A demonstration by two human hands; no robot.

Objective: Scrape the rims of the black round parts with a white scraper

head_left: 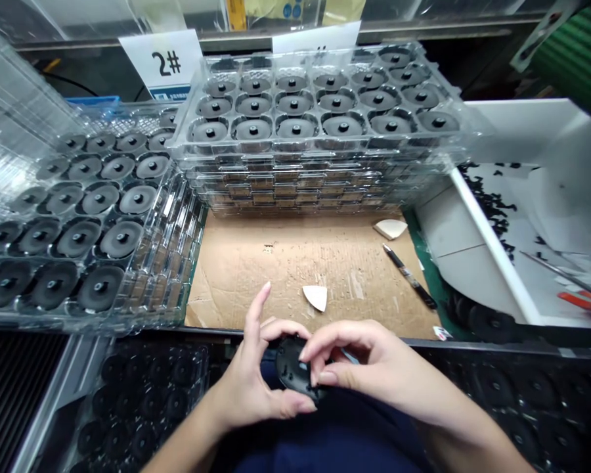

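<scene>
A round black plastic part (289, 368) is held just below the near edge of the cardboard. My left hand (243, 381) grips it by the rim between thumb and fingers, with one finger raised. Small raised posts show on the face turned toward me. Over that face, the thumb and fingertips of my right hand (374, 361) are pinched together, touching or very close to it; what they hold, if anything, is hidden. Beyond my hands a small white wedge-shaped pad (316, 297) lies on the cardboard (256, 263).
Stacked clear trays (295, 148) of black round parts stand behind, and another stack (148, 263) stands left. A black pen (408, 276) and second white pad (390, 228) lie to the right. A white bin (487, 243) holds small black pieces and an orange-handled tool (584, 303).
</scene>
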